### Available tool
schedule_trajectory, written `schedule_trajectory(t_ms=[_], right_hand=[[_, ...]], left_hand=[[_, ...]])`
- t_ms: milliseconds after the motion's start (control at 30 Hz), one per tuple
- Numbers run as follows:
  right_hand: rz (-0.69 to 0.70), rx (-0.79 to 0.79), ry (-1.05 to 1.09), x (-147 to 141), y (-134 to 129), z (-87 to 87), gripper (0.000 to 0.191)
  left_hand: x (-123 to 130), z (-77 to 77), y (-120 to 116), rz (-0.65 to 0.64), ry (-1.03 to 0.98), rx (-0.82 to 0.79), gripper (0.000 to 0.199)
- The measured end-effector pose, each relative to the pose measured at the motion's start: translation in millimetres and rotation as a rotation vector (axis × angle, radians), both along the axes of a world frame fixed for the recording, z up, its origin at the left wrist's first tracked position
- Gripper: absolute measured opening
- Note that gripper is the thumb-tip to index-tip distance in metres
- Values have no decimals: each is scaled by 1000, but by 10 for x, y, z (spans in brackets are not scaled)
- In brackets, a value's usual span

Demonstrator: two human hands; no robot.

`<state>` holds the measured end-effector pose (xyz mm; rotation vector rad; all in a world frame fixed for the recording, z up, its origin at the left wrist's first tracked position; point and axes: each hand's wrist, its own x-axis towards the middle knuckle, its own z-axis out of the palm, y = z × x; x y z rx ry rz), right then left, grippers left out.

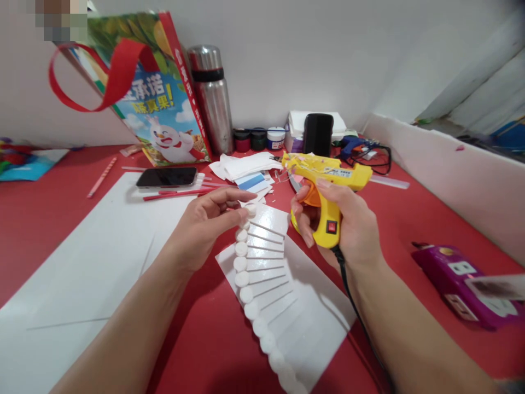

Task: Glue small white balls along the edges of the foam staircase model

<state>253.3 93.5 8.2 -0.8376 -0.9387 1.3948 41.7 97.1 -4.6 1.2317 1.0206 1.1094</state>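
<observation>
Wrapped around the handle of a yellow hot glue gun [328,210] is my right hand [348,224], its fingers by the orange trigger. The nozzle points left, with stringy glue clinging to the barrel. My left hand [209,224] pinches a small white disc [250,210] at the top end of a slotted strip. That strip [264,262] is glossy and pale, cut into several narrow flaps, and a curved row of white discs [241,264] runs along its left edge. Under it lies a white sheet [315,323]. A black cord hangs from the gun's handle.
A phone [167,177] lies on large white boards [94,262]. Behind are a picture bag [164,109], a steel flask [213,104], paint jars [258,139] and an upright black phone [318,134]. A purple pouch [459,284] rests on the right of the red table.
</observation>
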Motion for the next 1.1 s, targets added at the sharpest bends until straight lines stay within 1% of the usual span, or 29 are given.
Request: schedule_trajectory(t_ms=[133,233,333,400,500,633,700,800,900,1000,1100], right_hand=[[-1,0,4,10,-8,-6,25],[-8,-10,13,4,-6,2,24],[-13,-10,8,-5,1,13,25],[-13,-9,0,-7,2,17,26],[-12,-13,0,-1,-7,19,26],[-15,-22,16,5,-19,23,25],[-17,-22,14,5,-21,26,24],[-14,-15,7,0,-19,24,25],[-8,-8,0,-5,-15,19,25],[-7,-3,-8,-3,-14,20,25],[-5,-7,-11,2,-16,25,25]], left_hand=[[16,-12,20,69,-44,-37,28],[38,-49,45,109,-35,-113,33],[74,-84,58,70,-27,-205,42],[106,-91,59,39,-19,-218,42],[143,-78,58,32,-7,-198,38],[129,-50,60,105,1,-113,34],[108,-40,56,99,19,-80,32],[98,-24,39,52,22,-107,25],[115,-4,24,37,-24,-132,19],[124,10,18,22,-57,-146,16],[120,17,18,4,-48,-158,15]])
